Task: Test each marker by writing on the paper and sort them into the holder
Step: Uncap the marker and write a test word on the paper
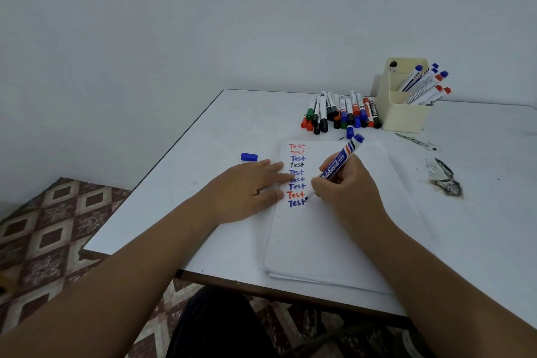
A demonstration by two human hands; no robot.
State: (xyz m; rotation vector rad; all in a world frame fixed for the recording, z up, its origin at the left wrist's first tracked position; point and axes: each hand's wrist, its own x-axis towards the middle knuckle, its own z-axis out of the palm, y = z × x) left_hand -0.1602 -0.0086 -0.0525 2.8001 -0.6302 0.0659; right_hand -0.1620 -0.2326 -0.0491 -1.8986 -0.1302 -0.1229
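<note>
A: Where is the marker being tested?

B: The blue whiteboard marker with a white printed plastic barrel (339, 164) is in the right hand (345, 186), fingers curled round its lower barrel, tip down on the white sheet of paper (334, 227) at the end of the lowest blue "Test". Its blue cylindrical cap (249, 157) lies apart on the tabletop (479, 212), just beyond the left hand.

A: And the left hand?

B: The left hand (247, 189) lies flat, fingers straight, pressing the paper's left edge beside the column of red, blue and black words. It grips nothing.

A: How will the marker handle?

B: I judge it light, stiff and smooth, a little slippery. A hold low on the barrel near the tip suits writing; for dropping it in the holder, mid-barrel would do. The felt tip may dry or smear uncapped, so the cap wants fetching first.

A: What lies further out?

B: The paper looks like a thin, soft stack with several edges showing at the near side. Beyond it lies a loose heap of capped markers (341, 112), red, green, black and blue. Right of the heap stands a cream, boxy plastic holder (405, 116) with sorted markers leaning in its front compartment. The white tabletop is scuffed, with dark worn patches on the right.
</note>
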